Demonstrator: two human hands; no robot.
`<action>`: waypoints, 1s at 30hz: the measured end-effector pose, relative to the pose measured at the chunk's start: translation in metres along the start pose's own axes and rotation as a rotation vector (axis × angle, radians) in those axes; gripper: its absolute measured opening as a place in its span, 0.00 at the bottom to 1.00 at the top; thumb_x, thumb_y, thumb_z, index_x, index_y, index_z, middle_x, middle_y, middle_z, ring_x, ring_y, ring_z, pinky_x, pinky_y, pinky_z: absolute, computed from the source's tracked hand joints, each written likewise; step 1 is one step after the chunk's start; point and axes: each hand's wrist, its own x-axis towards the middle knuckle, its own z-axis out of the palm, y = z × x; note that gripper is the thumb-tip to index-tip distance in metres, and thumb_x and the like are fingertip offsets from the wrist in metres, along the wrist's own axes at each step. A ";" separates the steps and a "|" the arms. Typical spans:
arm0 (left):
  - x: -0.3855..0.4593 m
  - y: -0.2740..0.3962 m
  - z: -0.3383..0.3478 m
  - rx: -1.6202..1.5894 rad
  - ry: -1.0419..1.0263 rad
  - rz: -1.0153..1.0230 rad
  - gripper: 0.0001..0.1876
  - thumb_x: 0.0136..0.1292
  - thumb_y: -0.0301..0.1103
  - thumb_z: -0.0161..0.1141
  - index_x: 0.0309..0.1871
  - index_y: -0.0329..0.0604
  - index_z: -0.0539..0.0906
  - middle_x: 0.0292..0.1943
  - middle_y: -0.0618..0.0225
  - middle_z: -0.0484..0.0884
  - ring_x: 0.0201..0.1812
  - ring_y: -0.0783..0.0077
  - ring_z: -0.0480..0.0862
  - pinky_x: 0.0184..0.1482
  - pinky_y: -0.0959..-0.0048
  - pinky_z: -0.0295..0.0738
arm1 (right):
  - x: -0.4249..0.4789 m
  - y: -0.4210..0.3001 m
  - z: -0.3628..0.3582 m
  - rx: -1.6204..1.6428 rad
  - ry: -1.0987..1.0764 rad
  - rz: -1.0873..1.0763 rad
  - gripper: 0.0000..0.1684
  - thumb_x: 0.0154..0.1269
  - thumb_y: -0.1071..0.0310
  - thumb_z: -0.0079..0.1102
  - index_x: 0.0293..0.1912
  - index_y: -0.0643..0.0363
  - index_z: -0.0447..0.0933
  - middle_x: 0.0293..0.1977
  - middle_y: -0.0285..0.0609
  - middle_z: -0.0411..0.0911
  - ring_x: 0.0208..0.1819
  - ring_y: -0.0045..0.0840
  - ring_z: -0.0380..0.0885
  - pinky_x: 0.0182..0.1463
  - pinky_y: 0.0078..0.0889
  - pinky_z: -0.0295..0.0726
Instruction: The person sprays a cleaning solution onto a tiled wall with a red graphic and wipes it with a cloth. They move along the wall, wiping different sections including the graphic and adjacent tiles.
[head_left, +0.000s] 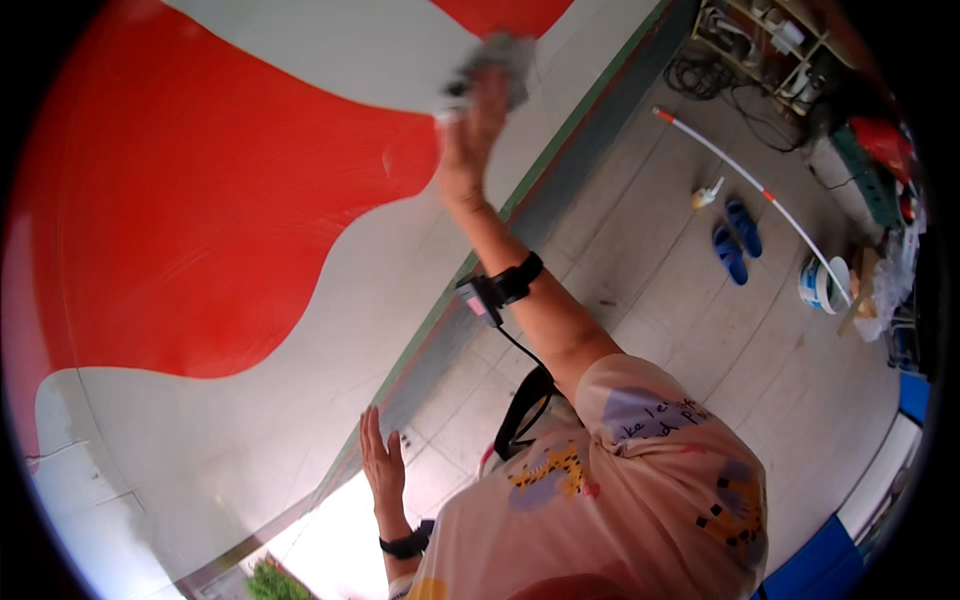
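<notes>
A wall painted with a large red shape (195, 202) on a white ground (405, 255) fills the left and upper part of the view. My right hand (472, 142), arm stretched out, presses a crumpled grey cloth (501, 64) to the wall just right of the red shape's tip. Hand and cloth are blurred, and the fingers partly hide the cloth. Lower down, my left hand (383, 461) is raised with nothing in it, thumb apart from the fingers, near the wall's green border stripe (420, 330). Whether it touches the wall I cannot tell.
Blue slippers (729, 255), a small bottle (705, 196) and a red-and-white pole (724, 157) are on the tiled floor (645, 247). The pole's lower end meets a white bucket (819, 285). Black cables (701, 75) lie below a cluttered shelf (780, 34). Bright light enters at lower left.
</notes>
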 end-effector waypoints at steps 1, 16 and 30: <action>0.001 -0.002 0.004 -0.014 0.001 -0.001 0.26 0.67 0.31 0.53 0.68 0.42 0.64 0.65 0.52 0.67 0.68 0.48 0.63 0.66 0.57 0.61 | 0.008 0.029 -0.006 0.097 0.086 0.145 0.36 0.74 0.48 0.38 0.71 0.61 0.51 0.72 0.54 0.45 0.74 0.47 0.41 0.73 0.51 0.40; 0.101 0.085 0.043 -0.020 -0.014 0.010 0.25 0.68 0.34 0.52 0.67 0.43 0.65 0.64 0.50 0.68 0.66 0.47 0.66 0.64 0.56 0.64 | 0.153 0.257 -0.046 0.303 0.306 0.600 0.34 0.75 0.52 0.36 0.71 0.63 0.49 0.72 0.53 0.47 0.74 0.42 0.46 0.73 0.46 0.48; 0.202 0.263 0.097 -0.032 -0.511 -0.164 0.19 0.70 0.43 0.49 0.61 0.51 0.73 0.54 0.56 0.78 0.55 0.50 0.77 0.53 0.58 0.73 | 0.383 0.413 -0.117 0.359 0.257 0.595 0.36 0.75 0.54 0.39 0.72 0.62 0.44 0.73 0.50 0.45 0.73 0.37 0.48 0.74 0.36 0.48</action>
